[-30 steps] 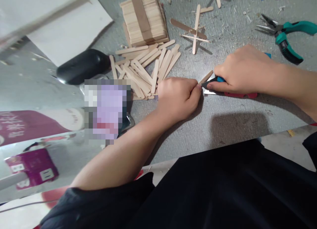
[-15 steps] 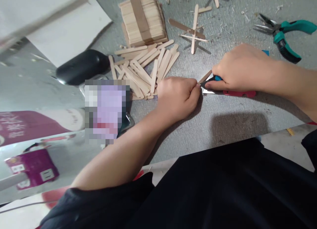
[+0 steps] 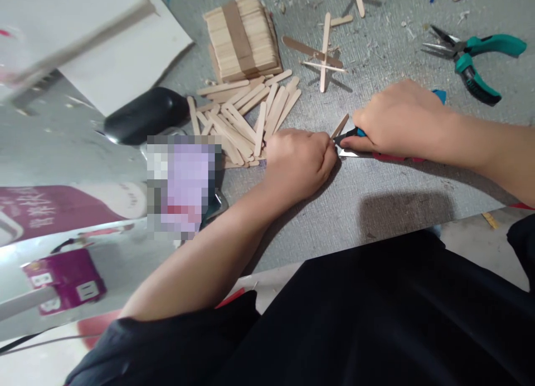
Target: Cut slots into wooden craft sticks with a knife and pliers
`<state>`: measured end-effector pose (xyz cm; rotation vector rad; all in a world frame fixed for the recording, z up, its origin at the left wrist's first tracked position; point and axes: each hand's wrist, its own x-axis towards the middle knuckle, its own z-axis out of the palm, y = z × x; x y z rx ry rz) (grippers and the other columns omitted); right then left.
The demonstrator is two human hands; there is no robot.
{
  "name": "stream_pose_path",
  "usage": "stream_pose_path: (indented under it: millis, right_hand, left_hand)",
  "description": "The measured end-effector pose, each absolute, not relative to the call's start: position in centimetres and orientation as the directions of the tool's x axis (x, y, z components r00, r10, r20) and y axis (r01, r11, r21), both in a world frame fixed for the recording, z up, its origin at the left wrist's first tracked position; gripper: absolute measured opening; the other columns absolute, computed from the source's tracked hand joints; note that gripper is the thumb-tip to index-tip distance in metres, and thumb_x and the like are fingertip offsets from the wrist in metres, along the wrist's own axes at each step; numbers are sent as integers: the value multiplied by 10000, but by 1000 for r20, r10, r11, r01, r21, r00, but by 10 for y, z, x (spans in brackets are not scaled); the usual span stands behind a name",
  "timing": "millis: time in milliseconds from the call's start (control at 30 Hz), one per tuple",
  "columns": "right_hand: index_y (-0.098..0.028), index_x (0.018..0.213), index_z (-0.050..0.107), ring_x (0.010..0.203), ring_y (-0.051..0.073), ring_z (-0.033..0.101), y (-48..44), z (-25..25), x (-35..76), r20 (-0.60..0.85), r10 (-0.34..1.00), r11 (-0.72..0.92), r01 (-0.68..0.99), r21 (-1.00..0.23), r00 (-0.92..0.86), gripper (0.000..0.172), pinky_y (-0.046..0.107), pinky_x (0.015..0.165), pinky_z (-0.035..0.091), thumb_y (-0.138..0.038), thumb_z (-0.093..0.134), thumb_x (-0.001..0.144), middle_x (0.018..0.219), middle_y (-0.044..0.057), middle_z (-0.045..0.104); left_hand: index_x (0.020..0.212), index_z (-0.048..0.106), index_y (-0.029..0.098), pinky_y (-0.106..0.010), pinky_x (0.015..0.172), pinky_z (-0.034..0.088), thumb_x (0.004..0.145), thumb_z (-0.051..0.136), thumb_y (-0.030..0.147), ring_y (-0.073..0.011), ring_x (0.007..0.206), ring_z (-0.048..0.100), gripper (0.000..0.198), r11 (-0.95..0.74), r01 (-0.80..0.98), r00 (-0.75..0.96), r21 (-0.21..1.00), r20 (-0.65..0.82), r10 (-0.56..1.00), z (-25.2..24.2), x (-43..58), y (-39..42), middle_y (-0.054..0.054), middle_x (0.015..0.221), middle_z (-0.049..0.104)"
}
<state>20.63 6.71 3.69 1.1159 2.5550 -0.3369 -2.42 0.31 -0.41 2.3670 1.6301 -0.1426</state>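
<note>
My left hand (image 3: 298, 160) is closed with its thumb and finger pinched on a wooden craft stick (image 3: 340, 125), whose free end pokes out up and to the right. My right hand (image 3: 403, 121) is wrapped round a blue and black tool (image 3: 348, 136) that looks like a utility knife. Its dark tip meets the craft stick right at my left fingertips; the palm hides most of the handle. Under the right hand lies a red-handled knife (image 3: 387, 156), its bright blade pointing left. A pile of loose craft sticks (image 3: 238, 121) lies just beyond my left hand.
A banded bundle of craft sticks (image 3: 215, 46) stands at the back, with a small crossed-stick structure (image 3: 325, 54) to its right. Green-handled pliers (image 3: 466, 63) lie far right. To the left are a black case (image 3: 144, 116), a blurred-out phone-like object (image 3: 188, 177) and a purple box (image 3: 69, 280).
The view has shifted slightly. My right hand sits a little closer to my left, and the craft stick's free end stands steeper and shows less length.
</note>
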Motion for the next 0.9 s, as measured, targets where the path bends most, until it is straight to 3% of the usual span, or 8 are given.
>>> stream_pose_path:
  millis: [300, 533, 700, 900]
  right_hand:
    - [-250, 1236, 885, 1041, 374, 774, 59, 33, 205, -353, 694, 651, 757, -64, -627, 968, 464, 789, 427, -847, 124, 1192, 1106, 193, 907]
    - [-198, 1343, 878, 1079, 408, 794, 53, 38, 201, -370, 702, 635, 770, -60, -608, 801, 484, 820, 454, -729, 291, 1225, 1159, 230, 904]
    - [-245, 1325, 874, 1091, 377, 759, 50, 37, 200, -361, 730, 577, 806, -129, -580, 911, 454, 859, 450, -838, 196, 1191, 1180, 187, 908]
    - [-225, 1311, 872, 1134, 389, 771, 45, 39, 197, -362, 744, 543, 824, -164, -562, 765, 455, 879, 481, -756, 332, 1206, 1207, 197, 912]
  left_hand:
    - [956, 767, 234, -472, 791, 378, 1165, 391, 445, -338, 826, 696, 480, -326, 938, 344, 116, -233, 909, -6, -25, 4, -148, 819, 729]
    - [941, 751, 243, -462, 782, 375, 1171, 423, 451, -337, 847, 709, 451, -293, 948, 315, 126, -215, 924, -8, -25, 4, -145, 831, 737]
    - [960, 761, 243, -460, 794, 395, 1184, 420, 479, -345, 862, 719, 472, -269, 952, 297, 147, -216, 930, -9, -26, 4, -147, 848, 738]
    - [971, 754, 245, -459, 807, 391, 1193, 412, 484, -341, 865, 715, 473, -265, 955, 289, 132, -214, 933, -12, -26, 3, -147, 867, 741]
